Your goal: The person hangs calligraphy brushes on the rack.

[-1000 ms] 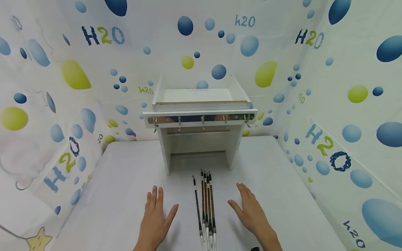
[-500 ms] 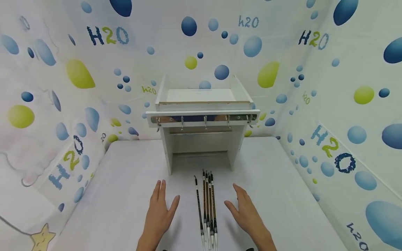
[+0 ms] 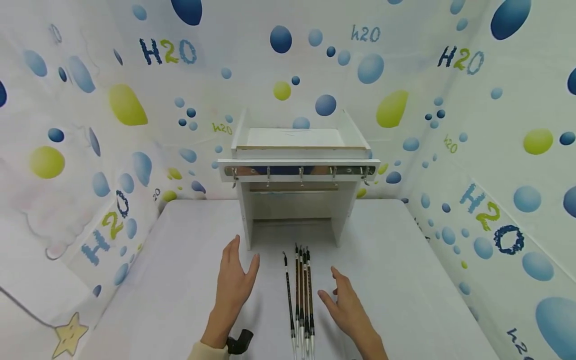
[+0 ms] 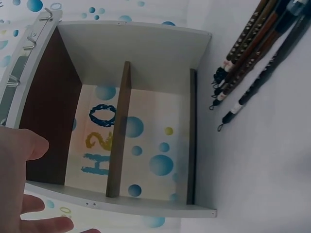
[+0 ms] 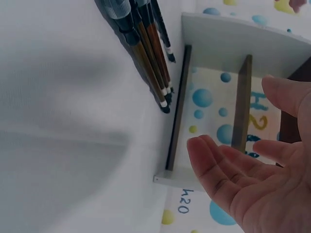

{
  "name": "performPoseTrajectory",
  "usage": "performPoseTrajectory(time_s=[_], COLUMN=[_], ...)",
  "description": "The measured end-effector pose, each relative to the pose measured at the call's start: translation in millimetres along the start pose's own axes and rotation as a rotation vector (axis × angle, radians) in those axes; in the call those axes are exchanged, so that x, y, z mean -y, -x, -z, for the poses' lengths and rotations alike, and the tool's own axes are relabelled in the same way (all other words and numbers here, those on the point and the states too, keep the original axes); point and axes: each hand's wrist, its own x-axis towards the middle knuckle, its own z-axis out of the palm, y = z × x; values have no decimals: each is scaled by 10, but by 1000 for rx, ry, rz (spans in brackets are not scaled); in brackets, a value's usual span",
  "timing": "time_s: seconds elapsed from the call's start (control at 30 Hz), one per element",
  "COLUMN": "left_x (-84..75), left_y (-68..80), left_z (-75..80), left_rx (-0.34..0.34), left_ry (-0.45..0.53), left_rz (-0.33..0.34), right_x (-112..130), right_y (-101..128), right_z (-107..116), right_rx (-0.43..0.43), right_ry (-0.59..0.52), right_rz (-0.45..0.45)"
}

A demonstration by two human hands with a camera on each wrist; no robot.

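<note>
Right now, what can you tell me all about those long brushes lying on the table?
The brushes are five long, thin calligraphy brushes with dark brown and black handles and white bands. They lie flat, side by side on the white table, pointing toward the white rack, one set slightly left. Neither hand touches them.

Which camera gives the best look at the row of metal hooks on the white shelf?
The head view: it faces the hooks square on, all five spaced along the shelf rail. The left wrist view catches only a few at its upper left edge, seen sideways. The right wrist view shows none.
</note>
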Motion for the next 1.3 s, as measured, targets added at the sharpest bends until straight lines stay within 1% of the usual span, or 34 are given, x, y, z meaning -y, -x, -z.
performPoseTrajectory(time_s=[0.13,0.23,0.37,0.53,0.73,0.8,0.9,1.03,1.2,1.3], left_x=[-38,-66,-112,-157,-118,-105,-99,-97,-78,-65], left_y=[-141,-233,-353,-542,-800,-882,-983,-1104,-1244,-1302], left_z=[-13,-21,-36,-45,-80,-93,-117,-144,-169,-185], left_rx=[-26,-48,-103,-172,-216,-224,-215,-204,-233,-255], left_ry=[34,66,88,95,97,95,99,103,111,115], left_rz=[-15,-3,5,-15,-13,-9,1,6,-1,-7], right_x=[15,28,36,33,18,2,-44,-105,-144,-156], right_y=[-18,-27,-29,-43,-73,-84,-93,-109,-153,-174], right_z=[-42,-69,-111,-174,-252,-281,-330,-397,-474,-515], right_rx=[4,19,30,15,16,22,28,36,-1,-10], right_ry=[-5,-15,-25,-15,-47,-64,-71,-75,-66,-60], right_rz=[2,3,6,12,-25,-36,-42,-26,15,11])
